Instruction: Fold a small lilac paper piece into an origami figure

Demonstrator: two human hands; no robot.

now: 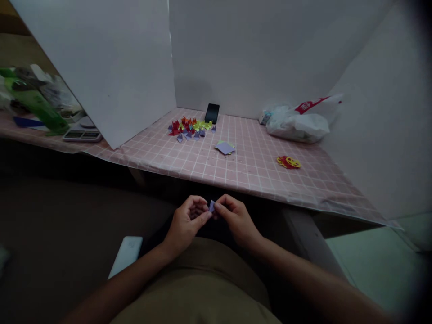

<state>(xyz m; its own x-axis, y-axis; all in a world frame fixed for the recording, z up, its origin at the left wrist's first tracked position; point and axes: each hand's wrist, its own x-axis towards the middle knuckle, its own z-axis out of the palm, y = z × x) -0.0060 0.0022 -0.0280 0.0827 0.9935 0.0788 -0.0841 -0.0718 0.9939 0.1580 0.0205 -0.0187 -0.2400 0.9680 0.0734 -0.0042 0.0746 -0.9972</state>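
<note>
Between my two hands, above my lap and below the table's front edge, is a small folded piece of purple origami paper (211, 206). My left hand (189, 219) pinches its left side with thumb and fingers. On its other side, the thumb and fingers of my right hand (236, 218) close on it too. A stack of square paper (225, 147), purple on top with yellow-green beneath, lies on the table. Behind it to the left stands a group of small folded paper figures (191, 127) in red, orange, yellow and purple.
White panels surround the pink checked table (249, 166). A black phone (212, 113) leans at the back. Toward the right are a white plastic bag (297, 123) and red and yellow cut-out shapes (288, 162). At left sit a scale (83, 135) and a green bottle (37, 103).
</note>
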